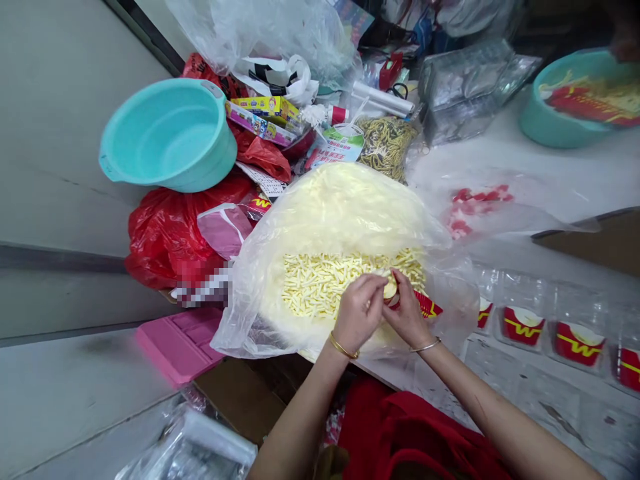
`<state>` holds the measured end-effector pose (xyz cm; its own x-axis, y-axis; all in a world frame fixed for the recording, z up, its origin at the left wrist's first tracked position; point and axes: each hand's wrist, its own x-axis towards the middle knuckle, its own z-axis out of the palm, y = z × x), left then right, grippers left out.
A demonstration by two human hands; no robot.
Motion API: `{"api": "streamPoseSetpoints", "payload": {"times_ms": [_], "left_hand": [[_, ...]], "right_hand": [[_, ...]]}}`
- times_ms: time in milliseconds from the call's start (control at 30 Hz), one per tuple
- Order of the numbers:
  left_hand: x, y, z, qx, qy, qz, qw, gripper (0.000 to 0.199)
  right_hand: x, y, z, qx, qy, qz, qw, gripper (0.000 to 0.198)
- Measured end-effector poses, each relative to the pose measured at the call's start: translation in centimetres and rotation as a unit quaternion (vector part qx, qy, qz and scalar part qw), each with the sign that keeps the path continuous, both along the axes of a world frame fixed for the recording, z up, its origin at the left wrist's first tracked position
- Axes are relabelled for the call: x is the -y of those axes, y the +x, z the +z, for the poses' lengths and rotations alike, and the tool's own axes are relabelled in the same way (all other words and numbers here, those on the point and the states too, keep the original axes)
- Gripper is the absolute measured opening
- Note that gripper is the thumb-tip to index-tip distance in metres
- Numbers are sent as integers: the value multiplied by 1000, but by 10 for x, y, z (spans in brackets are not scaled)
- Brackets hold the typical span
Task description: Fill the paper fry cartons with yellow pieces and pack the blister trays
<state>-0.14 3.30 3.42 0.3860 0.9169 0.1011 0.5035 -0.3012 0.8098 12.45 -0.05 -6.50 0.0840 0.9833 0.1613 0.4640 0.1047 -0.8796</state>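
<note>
The right hand (pixel 407 317) curls its thumb and fingers around a small red carton (pixel 393 302); the left hand (pixel 359 308) has its fingertips bunched at the carton's pale side, though whether they pinch anything cannot be told. The carton is held over an opened plastic bag (pixel 350 207) of pale yellow sticks (pixel 317 287) on a cluttered white table (pixel 500 152). A teal basin (pixel 205 163) stands near a grey wall (pixel 55 133). Fingers hide the carton's long axis and direction.

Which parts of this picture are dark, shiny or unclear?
All in the head view: the top right corner is dark; light glints on the red bag; the pale sticks are brightly lit; blocky pixels cover a patch below that bag.
</note>
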Motion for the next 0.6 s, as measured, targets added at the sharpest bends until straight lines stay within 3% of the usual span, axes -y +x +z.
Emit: {"api": "streamPoseSetpoints", "payload": {"times_ms": [67,133,233,333,400,500,600], "left_hand": [[-22,-14,12,55,41,54,996,18],[-43,-32,12,35,49,106,993,18],[-62,-62,-11,-151,-5,99,984,18],[-58,-81,-48,-387,-68,53,918,16],[-48,-88,-66,-445,-68,60,891,12],[-36,-94,-74,-395,-28,103,912,10],[-32,-95,-65,-259,-25,151,954,10]], "right_hand": [[-13,6,8,-8,34,-25,999,74],[-23,10,16,-20,60,-41,997,77],[-25,10,22,-19,60,-30,998,78],[-8,4,18,-2,30,5,1000,75],[5,0,11,1,3,28,1000,73],[17,-3,2,10,-31,48,998,70],[18,-5,-4,32,-40,55,997,69]]}}
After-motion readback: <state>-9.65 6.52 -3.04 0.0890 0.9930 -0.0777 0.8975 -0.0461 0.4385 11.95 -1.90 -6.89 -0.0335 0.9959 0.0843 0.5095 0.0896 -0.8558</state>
